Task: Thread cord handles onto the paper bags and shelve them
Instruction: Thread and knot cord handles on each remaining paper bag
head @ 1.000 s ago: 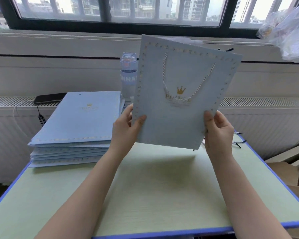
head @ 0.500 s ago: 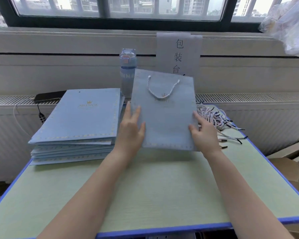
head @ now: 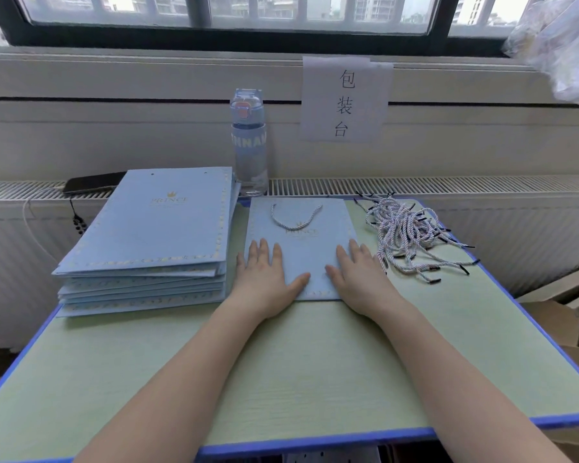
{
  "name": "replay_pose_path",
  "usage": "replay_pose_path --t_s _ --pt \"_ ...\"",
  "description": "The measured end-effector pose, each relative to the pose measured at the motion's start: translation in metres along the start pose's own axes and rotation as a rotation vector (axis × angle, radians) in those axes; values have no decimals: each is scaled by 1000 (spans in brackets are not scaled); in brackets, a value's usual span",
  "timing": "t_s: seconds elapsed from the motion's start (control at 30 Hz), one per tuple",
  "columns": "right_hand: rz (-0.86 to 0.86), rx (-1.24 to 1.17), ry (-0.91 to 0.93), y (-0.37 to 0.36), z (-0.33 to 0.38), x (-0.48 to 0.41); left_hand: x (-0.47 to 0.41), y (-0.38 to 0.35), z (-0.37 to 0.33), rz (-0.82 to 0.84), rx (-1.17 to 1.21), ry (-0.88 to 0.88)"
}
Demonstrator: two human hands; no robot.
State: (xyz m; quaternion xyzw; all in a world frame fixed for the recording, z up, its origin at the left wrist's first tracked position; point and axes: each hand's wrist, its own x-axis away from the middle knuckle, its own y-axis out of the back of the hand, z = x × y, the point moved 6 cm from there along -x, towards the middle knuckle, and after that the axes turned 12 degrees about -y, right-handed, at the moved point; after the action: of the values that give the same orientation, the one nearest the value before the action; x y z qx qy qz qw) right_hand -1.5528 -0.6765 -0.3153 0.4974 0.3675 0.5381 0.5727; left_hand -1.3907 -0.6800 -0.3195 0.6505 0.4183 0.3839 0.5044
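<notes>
Bag: the flat pale-blue paper bag with gold lettering (head: 301,252) was held upright and tilted in the air a second ago; it now lies flat on the pale-green, blue-edged table (head: 315,362), just right of the stack.
Handle: the white twisted cord handle (head: 295,227) hung down the bag's face; now it lies in a loop on it near the far edge.
Left hand (head: 264,279): pinched the bag's lower left corner; now presses flat on its near half, fingers straight.
Right hand (head: 358,279): likewise, on the right side.
Sign: the white paper sheet with black characters (head: 345,98), hidden behind the bag, is now uncovered.
Cords: the loose pile of white twisted cords (head: 405,235) is now fully uncovered.
</notes>
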Motion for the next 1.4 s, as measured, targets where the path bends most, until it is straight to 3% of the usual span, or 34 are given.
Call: replay_pose_path --t_s 0.17,0.3,0.37,0.43,0.47,0.5,0.6,0.7,1.03,1.23,1.4 --pt "-22 70 -4 -3 1 2 -1 -2 0 8 18 -33" --pt "-206 47 89 8 12 11 2 6 -7 -44 -12 -105" --pt "-312 -81 193 18 20 19 7 33 -15 -281 -48 -236" --pt "-332 -218 271 24 25 26 22 73 -13 -665 -60 -305" --pt "-318 -259 296 24 27 28 30 89 -6 -797 -88 -256" --pt "-298 -277 313 23 29 29 33 99 7 -808 -119 -147" --pt "-233 -302 335 19 30 30 30 88 56 -381 -187 261" --pt "-182 -349 337 18 30 30 29 71 74 -200 -59 351" --pt "-140 -396 326 18 28 29 24 72 75 -301 48 307" --pt "-31 -344 279 7 26 24 21 66 77 -262 38 307" --pt "12 -320 255 5 24 23 29 77 74 -361 168 283"
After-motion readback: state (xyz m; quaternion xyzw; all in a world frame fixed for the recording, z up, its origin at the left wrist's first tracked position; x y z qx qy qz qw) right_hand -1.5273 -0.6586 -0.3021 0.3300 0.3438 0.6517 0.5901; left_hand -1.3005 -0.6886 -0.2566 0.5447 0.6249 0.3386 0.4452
